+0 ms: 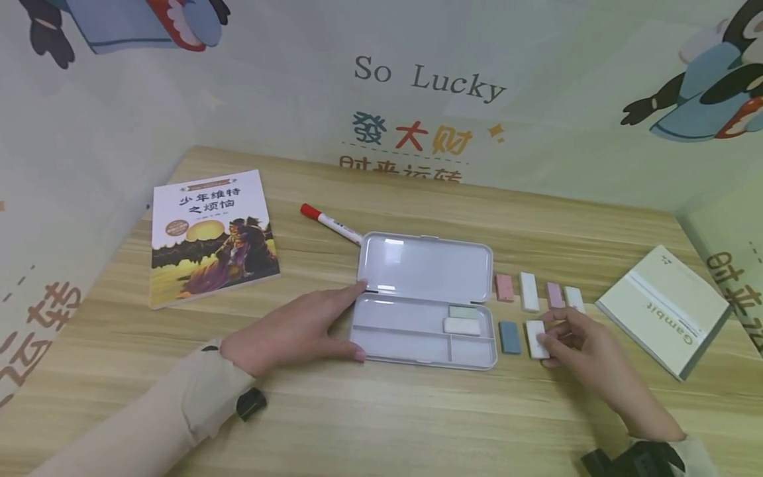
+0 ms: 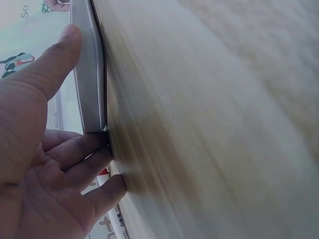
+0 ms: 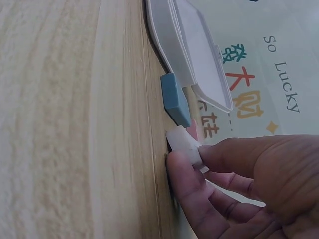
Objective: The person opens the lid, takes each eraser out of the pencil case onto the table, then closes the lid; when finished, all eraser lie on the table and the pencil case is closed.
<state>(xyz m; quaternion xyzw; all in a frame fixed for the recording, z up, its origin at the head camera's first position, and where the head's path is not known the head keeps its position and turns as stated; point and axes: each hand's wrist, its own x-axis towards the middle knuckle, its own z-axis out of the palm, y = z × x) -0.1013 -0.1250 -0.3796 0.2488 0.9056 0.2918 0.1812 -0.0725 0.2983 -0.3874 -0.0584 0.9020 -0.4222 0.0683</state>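
Observation:
A white pencil case (image 1: 402,318) lies with its lid laid back, a pale green eraser (image 1: 462,311) and a white eraser (image 1: 461,326) inside it. My left hand (image 1: 292,331) rests against the case's left end, thumb at the front corner and forefinger by the hinge. To the right of the case, my right hand (image 1: 581,344) pinches another white eraser (image 3: 185,144) between thumb and forefinger, low over the table. Beside that one is a blue eraser (image 1: 509,337). Behind them stand a pink eraser (image 1: 504,287), a long white eraser (image 1: 528,291), a mauve eraser (image 1: 555,295) and a small white eraser (image 1: 574,299).
A red-capped marker (image 1: 334,225) lies behind the case's left corner. An illustrated book (image 1: 214,238) is at the far left of the wooden table (image 1: 417,424). At the right lies a pale yellow Gambit box (image 1: 664,311). A printed cloth (image 1: 286,86) hangs behind the table.

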